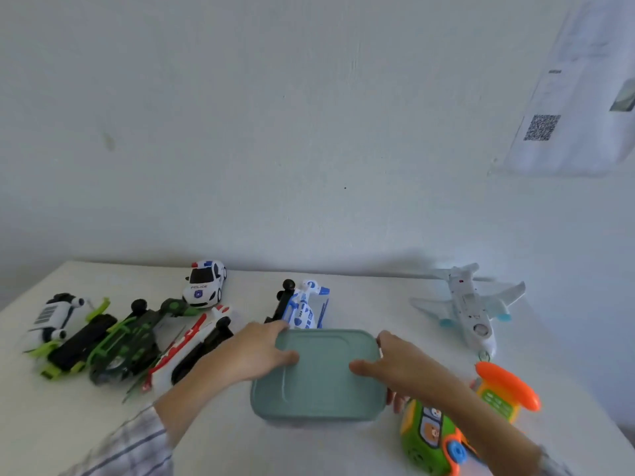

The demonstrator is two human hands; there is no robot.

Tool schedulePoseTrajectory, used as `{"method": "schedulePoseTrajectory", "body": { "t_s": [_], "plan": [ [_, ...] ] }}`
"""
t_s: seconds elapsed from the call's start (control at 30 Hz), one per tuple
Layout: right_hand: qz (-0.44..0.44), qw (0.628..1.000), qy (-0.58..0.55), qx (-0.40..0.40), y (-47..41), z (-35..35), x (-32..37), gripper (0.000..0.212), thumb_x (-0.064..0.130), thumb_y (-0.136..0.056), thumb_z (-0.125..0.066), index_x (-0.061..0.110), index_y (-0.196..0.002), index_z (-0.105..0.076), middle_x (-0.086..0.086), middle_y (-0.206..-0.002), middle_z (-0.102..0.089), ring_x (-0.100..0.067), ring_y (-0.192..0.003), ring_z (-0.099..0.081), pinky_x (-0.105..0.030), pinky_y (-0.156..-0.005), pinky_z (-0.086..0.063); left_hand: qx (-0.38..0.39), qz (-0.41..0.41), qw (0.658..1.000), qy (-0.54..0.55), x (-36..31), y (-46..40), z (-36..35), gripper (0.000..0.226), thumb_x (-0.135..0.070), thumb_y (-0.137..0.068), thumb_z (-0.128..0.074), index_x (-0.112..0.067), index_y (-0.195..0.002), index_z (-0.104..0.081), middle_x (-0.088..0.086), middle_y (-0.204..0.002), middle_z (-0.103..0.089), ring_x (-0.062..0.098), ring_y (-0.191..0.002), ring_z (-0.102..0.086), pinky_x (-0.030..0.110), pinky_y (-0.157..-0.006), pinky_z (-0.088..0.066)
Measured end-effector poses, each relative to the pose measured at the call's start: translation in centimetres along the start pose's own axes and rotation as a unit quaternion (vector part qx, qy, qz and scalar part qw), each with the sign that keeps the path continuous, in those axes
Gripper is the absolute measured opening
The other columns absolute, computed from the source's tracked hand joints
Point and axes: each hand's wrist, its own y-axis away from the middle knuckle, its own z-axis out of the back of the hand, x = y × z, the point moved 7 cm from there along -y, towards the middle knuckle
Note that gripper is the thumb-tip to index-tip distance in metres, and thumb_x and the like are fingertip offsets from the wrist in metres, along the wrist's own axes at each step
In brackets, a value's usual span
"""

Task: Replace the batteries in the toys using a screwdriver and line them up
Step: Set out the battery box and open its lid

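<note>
A grey-green lidded box (319, 376) sits on the white table (223, 441) in front of me. My left hand (257, 352) grips its left edge, thumb on the lid. My right hand (395, 364) grips its right edge, thumb on the lid. Toys lie in a row at the left: a white and lime vehicle (58, 324), a dark green helicopter (137, 334), a red and white toy (196, 345). A police car (205, 283) stands behind them. A blue and white toy (302, 307) lies behind the box. No screwdriver or battery shows.
A white toy plane (470, 310) lies upside down at the right rear. A green and orange toy (433, 438) and an orange toy phone (505, 389) sit near my right forearm. The wall rises directly behind the table, with a paper sheet (577, 97) hung at upper right.
</note>
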Motion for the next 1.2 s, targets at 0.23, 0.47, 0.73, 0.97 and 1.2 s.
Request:
{"method": "schedulePoseTrajectory", "body": {
  "t_s": [0.23, 0.47, 0.73, 0.97, 1.2],
  "plan": [
    [-0.006, 0.999, 0.01, 0.032, -2.2, -6.3, -1.8, 0.042, 0.036, -0.084, -0.063, 0.009, -0.109, -0.041, -0.009, -0.098, -0.057, -0.02, -0.054, -0.058, -0.03, -0.04, -0.046, -0.005, 0.046, 0.999, 0.007, 4.6, 1.8, -4.2, 0.05, -0.045, -0.09, -0.058, -0.026, -0.134, -0.047, 0.002, -0.122, -0.059, 0.013, -0.099, -0.053, 0.023, -0.075, -0.038],
    [0.001, 0.999, 0.053, 0.007, -4.2, -6.6, -0.9, 0.041, 0.034, -0.088, -0.062, 0.008, -0.107, -0.036, -0.011, -0.1, -0.054, -0.019, -0.058, -0.055, -0.024, -0.04, -0.042, -0.088, 0.074, 0.993, 0.035, 5.1, 1.2, -4.6, 0.044, -0.043, -0.094, -0.052, -0.022, -0.133, -0.045, 0.001, -0.101, -0.05, 0.018, -0.097, -0.055, 0.028, -0.081, -0.043],
    [0.208, 0.905, 0.349, -0.127, -8.0, -8.9, 6.6, 0.058, 0.025, -0.097, -0.042, 0.036, -0.147, -0.015, -0.017, -0.149, -0.009, -0.037, -0.119, -0.034, -0.043, -0.093, -0.038, -0.209, 0.084, 0.926, 0.302, 6.7, 0.8, -7.5, 0.076, -0.064, -0.066, -0.049, -0.021, -0.129, -0.045, -0.004, -0.111, -0.052, 0.011, -0.098, -0.052, 0.024, -0.078, -0.04],
    [0.286, 0.824, 0.481, -0.091, -13.1, -9.5, 7.3, 0.029, 0.011, -0.092, -0.052, 0.018, -0.115, -0.066, -0.004, -0.147, -0.025, -0.038, -0.139, -0.015, -0.039, -0.091, -0.043, -0.225, 0.116, 0.831, 0.495, 8.7, 0.6, -8.9, 0.067, -0.062, -0.048, -0.072, -0.022, -0.101, -0.061, 0.0, -0.095, -0.068, 0.02, -0.086, -0.067, 0.031, -0.07, -0.054],
    [0.238, 0.901, 0.239, -0.274, -10.1, -7.9, 9.0, 0.038, 0.0, -0.079, -0.062, 0.014, -0.114, -0.06, -0.015, -0.134, -0.043, -0.036, -0.113, -0.046, -0.041, -0.094, -0.04, -0.243, 0.121, 0.756, 0.596, 9.4, 1.0, -9.6, 0.023, -0.022, -0.094, -0.061, -0.013, -0.116, -0.056, 0.003, -0.101, -0.065, 0.016, -0.088, -0.063, 0.018, -0.068, -0.051]
  ]
}}
